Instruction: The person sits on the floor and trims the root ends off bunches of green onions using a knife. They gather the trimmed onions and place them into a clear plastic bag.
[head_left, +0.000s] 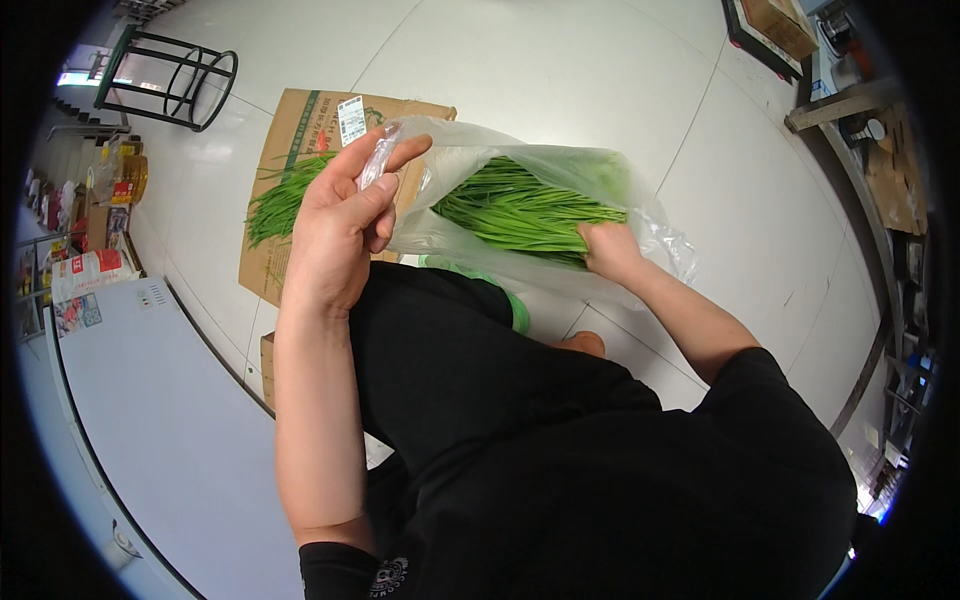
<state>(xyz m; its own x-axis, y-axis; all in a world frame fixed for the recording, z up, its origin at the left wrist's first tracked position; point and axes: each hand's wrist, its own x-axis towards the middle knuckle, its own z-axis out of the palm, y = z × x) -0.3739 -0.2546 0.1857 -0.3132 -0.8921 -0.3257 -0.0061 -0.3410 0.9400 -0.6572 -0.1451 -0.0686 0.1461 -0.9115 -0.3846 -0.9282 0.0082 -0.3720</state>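
My left hand (341, 202) is raised with the bunched handle of a clear plastic bag (420, 229) hooked between thumb and fingers. The bag lies open on its side, and a thick bundle of long green garlic chives (517, 210) rests inside. At the bundle's right end, my right hand (611, 247) reaches into the bag and grips the stalks. More loose chives (289, 199) lie on a flattened cardboard sheet (274, 274) behind my left hand, which hides part of them. The cardboard bears print and a white label (351, 120).
White floor tiles (570, 75) surround the cardboard. A dark metal-framed stool (169, 79) lies or stands at upper left. A white chest-like appliance (172, 420) fills the lower left, with a packaged sack (94, 270) by it. A shelf unit (892, 172) runs along the right.
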